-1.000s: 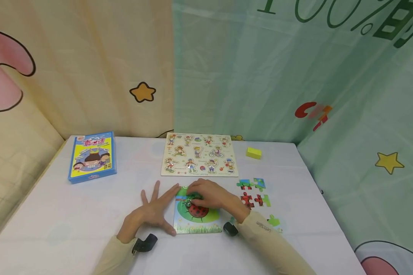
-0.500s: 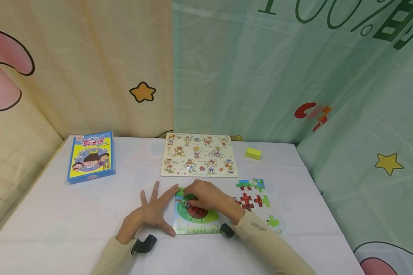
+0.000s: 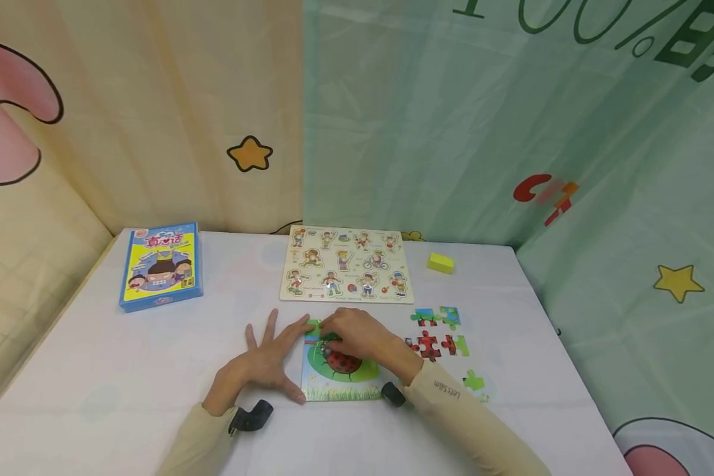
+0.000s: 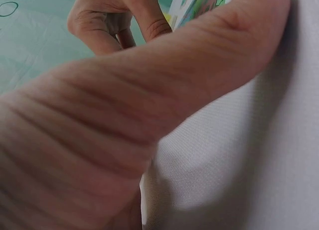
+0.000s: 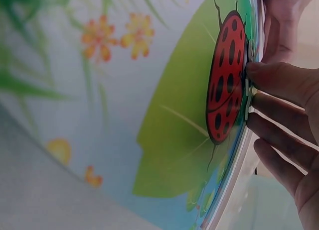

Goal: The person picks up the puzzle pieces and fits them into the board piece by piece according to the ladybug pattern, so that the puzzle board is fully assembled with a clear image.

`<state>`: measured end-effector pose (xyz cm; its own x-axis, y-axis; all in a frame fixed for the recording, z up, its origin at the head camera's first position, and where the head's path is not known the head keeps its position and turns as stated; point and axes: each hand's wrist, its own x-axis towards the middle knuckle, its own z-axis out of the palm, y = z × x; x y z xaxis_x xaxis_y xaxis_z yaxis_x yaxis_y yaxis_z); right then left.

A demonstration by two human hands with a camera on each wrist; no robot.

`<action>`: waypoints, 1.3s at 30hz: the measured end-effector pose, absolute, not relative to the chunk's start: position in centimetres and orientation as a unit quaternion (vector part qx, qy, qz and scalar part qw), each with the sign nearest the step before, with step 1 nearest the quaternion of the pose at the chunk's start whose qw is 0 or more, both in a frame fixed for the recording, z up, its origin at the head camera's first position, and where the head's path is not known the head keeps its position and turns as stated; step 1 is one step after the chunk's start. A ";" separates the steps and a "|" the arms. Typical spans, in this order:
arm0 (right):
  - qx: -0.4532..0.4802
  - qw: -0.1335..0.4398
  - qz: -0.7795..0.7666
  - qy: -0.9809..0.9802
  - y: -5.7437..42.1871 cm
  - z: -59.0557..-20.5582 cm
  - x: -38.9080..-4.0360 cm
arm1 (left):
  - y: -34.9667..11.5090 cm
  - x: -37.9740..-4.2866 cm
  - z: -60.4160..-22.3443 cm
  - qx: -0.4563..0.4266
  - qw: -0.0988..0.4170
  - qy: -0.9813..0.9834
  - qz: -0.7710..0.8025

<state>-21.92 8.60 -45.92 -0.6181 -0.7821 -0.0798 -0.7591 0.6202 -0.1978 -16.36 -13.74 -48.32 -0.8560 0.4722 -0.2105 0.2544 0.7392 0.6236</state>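
Observation:
A ladybug puzzle board (image 3: 342, 390) lies flat on the white table in front of me. My left hand (image 3: 264, 365) has its fingers spread, with thumb and index fingertip against the board's left edge. Over the board's upper part, my right hand (image 3: 363, 336) bends its fingers down. The right wrist view shows its thumb and fingers pinching a small puzzle piece (image 5: 249, 98) at the board's surface, above the red ladybug (image 5: 227, 83); the fingers hide most of this piece. Several loose puzzle pieces (image 3: 430, 346) lie to the board's right, partly behind the right forearm.
Behind the board lies a wooden peg puzzle (image 3: 348, 266) with sports figures. A yellow block (image 3: 440, 263) sits to its right. A blue and yellow card-game box (image 3: 161, 268) lies at the table's far left. Printed curtains (image 3: 393, 132) stand behind the table.
My right hand has shifted slightly left over the upper part of the board, uncovering more of the loose pieces. The left hand stays at the board's left edge.

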 end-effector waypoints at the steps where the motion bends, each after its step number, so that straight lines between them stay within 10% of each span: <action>1: -0.428 0.078 -0.068 0.898 8.6 -45.9 -21.9 | -13.7 -16.4 -48.3 0.198 0.181 0.915 0.301; 39: -0.374 0.098 -0.292 0.875 14.3 -45.2 -22.8 | -14.6 -17.6 -49.8 0.245 0.101 0.891 0.369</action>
<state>-22.76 14.25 -45.22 -0.7019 -0.7107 0.0477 -0.5967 0.5501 -0.5843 -17.65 -14.62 -49.77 -0.8594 0.5113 0.0020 0.3628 0.6069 0.7072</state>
